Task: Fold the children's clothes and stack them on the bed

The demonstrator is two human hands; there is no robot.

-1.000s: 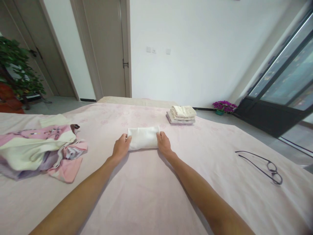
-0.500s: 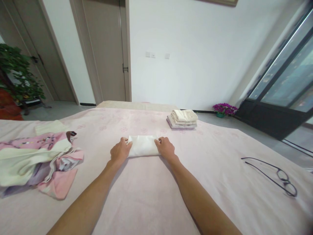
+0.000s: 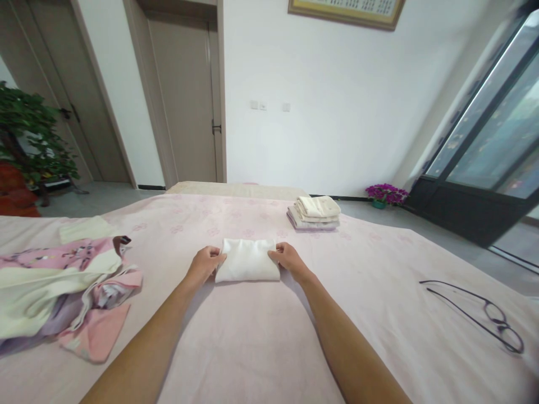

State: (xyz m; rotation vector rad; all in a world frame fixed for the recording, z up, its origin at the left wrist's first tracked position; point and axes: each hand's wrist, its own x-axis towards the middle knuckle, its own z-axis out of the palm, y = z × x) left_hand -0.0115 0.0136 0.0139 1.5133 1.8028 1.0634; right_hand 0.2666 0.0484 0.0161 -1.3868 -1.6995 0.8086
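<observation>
A white folded cloth [image 3: 247, 261] lies in the middle of the pink bedspread [image 3: 248, 331], its kind of garment not clear. My left hand [image 3: 205, 264] pinches its left edge, thumb on top and fingers partly hidden beneath. On the opposite side, my right hand [image 3: 290, 259] grips the right edge in the same way. Beyond my right hand sits a neat stack of folded cloths [image 3: 316, 212], cream above and pale lilac below. A loose heap of clothes [image 3: 71, 286] in pink, cream and lilac spreads out at the left.
Black-framed eyeglasses [image 3: 497, 321] rest unfolded on the right of the bedspread. Past the far edge are a closed door [image 3: 185, 101], a white wall and a pot of purple flowers [image 3: 385, 194]. A leafy plant [image 3: 31, 134] stands at the far left.
The white cloth now looks taller front to back, with its upper edge slightly ruffled between my hands. My view has tilted up a little, bringing more of the wall picture in.
</observation>
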